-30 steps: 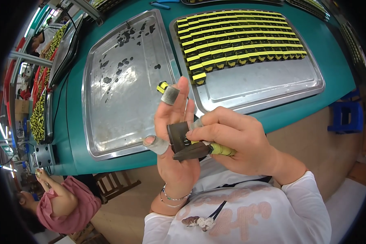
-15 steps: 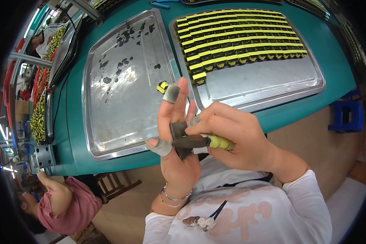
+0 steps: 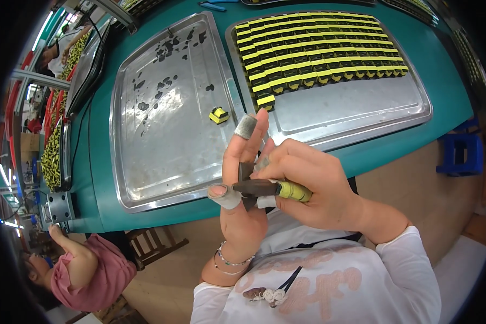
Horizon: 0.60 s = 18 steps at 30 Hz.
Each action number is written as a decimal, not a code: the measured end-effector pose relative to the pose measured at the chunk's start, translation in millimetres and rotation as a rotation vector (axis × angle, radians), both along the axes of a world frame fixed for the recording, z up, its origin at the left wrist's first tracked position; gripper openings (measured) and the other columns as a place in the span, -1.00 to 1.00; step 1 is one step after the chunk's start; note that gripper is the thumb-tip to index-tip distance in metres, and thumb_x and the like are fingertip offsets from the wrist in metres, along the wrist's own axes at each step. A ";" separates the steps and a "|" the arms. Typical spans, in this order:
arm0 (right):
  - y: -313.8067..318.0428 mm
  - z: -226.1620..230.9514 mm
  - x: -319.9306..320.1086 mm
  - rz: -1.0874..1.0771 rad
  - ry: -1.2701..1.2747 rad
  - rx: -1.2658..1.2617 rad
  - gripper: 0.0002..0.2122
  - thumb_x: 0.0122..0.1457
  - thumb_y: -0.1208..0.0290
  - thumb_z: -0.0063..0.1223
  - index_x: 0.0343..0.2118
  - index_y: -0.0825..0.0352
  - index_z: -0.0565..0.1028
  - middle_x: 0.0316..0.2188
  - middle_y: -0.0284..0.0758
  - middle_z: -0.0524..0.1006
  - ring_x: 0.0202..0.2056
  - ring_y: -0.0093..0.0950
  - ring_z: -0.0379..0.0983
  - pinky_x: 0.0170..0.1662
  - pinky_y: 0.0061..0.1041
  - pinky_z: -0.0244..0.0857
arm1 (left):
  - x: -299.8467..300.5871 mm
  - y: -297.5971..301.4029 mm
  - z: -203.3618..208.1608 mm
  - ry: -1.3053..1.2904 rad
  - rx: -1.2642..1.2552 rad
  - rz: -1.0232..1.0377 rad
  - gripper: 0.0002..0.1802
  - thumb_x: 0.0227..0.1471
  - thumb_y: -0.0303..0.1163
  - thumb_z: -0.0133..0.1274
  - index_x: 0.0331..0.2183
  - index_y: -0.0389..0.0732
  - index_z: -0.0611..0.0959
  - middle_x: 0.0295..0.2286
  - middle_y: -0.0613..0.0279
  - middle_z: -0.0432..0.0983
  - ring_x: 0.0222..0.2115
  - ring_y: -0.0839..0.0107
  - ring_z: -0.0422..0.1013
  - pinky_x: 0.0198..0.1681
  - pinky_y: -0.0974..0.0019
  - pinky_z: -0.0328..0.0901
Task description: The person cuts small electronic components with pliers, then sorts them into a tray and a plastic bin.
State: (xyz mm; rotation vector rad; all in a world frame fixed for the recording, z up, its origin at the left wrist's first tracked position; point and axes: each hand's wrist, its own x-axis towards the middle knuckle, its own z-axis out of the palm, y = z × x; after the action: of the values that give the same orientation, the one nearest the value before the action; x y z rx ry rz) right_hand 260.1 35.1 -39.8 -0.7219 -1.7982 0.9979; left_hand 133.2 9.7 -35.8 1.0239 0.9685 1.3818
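Works over green tabletop (image 3: pixel 94 178). Grips dark-tipped tool (image 3: pixel 256 188) in right hand (image 3: pixel 321 181), fingers clamped round yellow-green handle (image 3: pixel 294 191). Has dark flat piece (image 3: pixel 245 171) at left hand (image 3: pixel 240 221), between palm and tool; thumb and index apart, in grey finger covers (image 3: pixel 246 126). Cannot tell about other left fingers. From hands: at eleven, on blotched steel tray (image 3: pixel 164 162), single yellow-and-black part (image 3: pixel 219 115); at one, on second steel tray (image 3: pixel 351 110), similar parts in rows (image 3: pixel 318 48); at three, blue stool (image 3: pixel 460 154); at eight, person in pink (image 3: pixel 94 270), near wooden chair (image 3: pixel 155 249).
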 end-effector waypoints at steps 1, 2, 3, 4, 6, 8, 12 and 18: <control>-1.4 1.0 -0.7 -0.013 0.000 0.001 -0.65 -0.37 0.76 0.01 -0.37 0.38 0.49 -0.47 -0.30 0.44 -0.43 -0.40 0.38 -0.38 -0.51 0.27 | 0.2 -0.2 0.0 0.002 0.010 -0.003 0.07 -0.01 0.46 -0.46 0.17 -0.33 0.08 0.17 -0.17 0.01 0.22 0.07 -0.06 0.26 0.08 -0.15; -2.8 1.5 -1.2 -0.027 0.000 0.001 -0.65 -0.37 0.76 0.02 -0.37 0.38 0.50 -0.48 -0.30 0.44 -0.43 -0.40 0.38 -0.38 -0.50 0.26 | 0.4 -0.3 -0.1 0.004 0.021 -0.005 0.07 -0.01 0.45 -0.46 0.18 -0.33 0.09 0.17 -0.16 0.01 0.22 0.07 -0.06 0.27 0.09 -0.15; -4.1 0.2 -1.5 -0.028 0.000 0.002 -0.65 -0.37 0.76 0.02 -0.37 0.38 0.50 -0.48 -0.30 0.44 -0.43 -0.40 0.38 -0.38 -0.50 0.26 | 2.4 -0.3 -2.0 0.004 0.021 -0.007 0.07 -0.01 0.45 -0.46 0.18 -0.33 0.09 0.17 -0.16 0.01 0.22 0.07 -0.06 0.27 0.09 -0.15; -5.7 -1.6 -2.2 -0.039 0.005 0.005 -0.64 -0.36 0.76 0.02 -0.37 0.37 0.50 -0.48 -0.30 0.44 -0.43 -0.40 0.37 -0.38 -0.50 0.26 | 5.9 -0.9 -4.7 0.016 0.044 0.075 0.05 0.00 0.44 -0.47 0.18 -0.33 0.10 0.17 -0.16 0.01 0.22 0.08 -0.06 0.26 0.09 -0.14; -5.4 -2.8 -2.1 -0.048 0.011 0.009 -0.64 -0.36 0.76 0.02 -0.36 0.37 0.50 -0.48 -0.30 0.44 -0.43 -0.40 0.37 -0.37 -0.50 0.26 | 9.1 -2.3 -5.7 0.028 0.068 0.159 0.04 0.01 0.43 -0.48 0.17 -0.32 0.11 0.17 -0.16 0.02 0.22 0.08 -0.06 0.26 0.10 -0.13; -1.1 -3.4 1.3 0.024 0.034 -0.021 -0.63 -0.35 0.75 0.02 -0.34 0.37 0.51 -0.48 -0.29 0.43 -0.42 -0.39 0.37 -0.37 -0.49 0.26 | 10.7 -3.7 -5.1 0.063 0.085 0.177 0.01 0.03 0.41 -0.48 0.16 -0.31 0.14 0.17 -0.15 0.03 0.22 0.10 -0.05 0.25 0.10 -0.11; 0.2 -2.8 2.4 0.036 0.039 0.010 -0.63 -0.34 0.75 0.02 -0.34 0.36 0.51 -0.48 -0.29 0.42 -0.42 -0.39 0.37 -0.36 -0.50 0.27 | 11.7 -5.9 7.7 0.068 0.065 0.100 -0.02 0.04 0.40 -0.46 0.15 -0.30 0.17 0.16 -0.15 0.05 0.21 0.10 -0.01 0.25 0.08 -0.09; 2.6 8.3 5.3 0.033 -0.055 0.083 -0.60 -0.34 0.73 0.08 -0.30 0.33 0.52 -0.35 -0.28 0.40 -0.40 -0.39 0.38 -0.34 -0.49 0.30 | -2.9 0.7 1.7 -0.143 0.008 -0.068 -0.05 0.06 0.37 -0.41 0.14 -0.30 0.18 0.13 -0.25 0.09 0.18 0.00 0.05 0.22 0.06 -0.04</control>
State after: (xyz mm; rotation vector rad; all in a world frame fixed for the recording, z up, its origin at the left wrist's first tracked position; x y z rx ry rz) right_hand 265.4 37.7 -31.5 -0.6759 -1.8936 0.9267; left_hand 130.3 10.4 -34.0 0.9419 0.8167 1.3831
